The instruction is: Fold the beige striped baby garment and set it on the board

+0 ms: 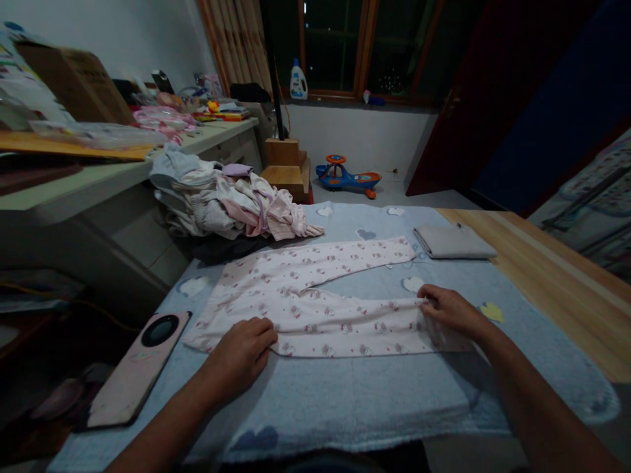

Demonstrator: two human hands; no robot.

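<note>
A pair of small white trousers with a pink print (pixel 315 289) lies spread flat on a light blue blanket (pixel 355 387). My left hand (pixel 244 351) rests on the waist end of the near leg, fingers curled down onto the cloth. My right hand (pixel 451 310) lies on the cuff end of that same leg, fingers pressed together on the fabric. The far leg angles away toward the back right.
A heap of unfolded clothes (pixel 231 203) sits at the blanket's back left. A folded grey garment (pixel 453 242) lies at the back right. A pink phone (pixel 135 368) lies at the left edge. Bare wooden tabletop (pixel 547 269) runs along the right. A toy car (pixel 348 176) stands on the floor.
</note>
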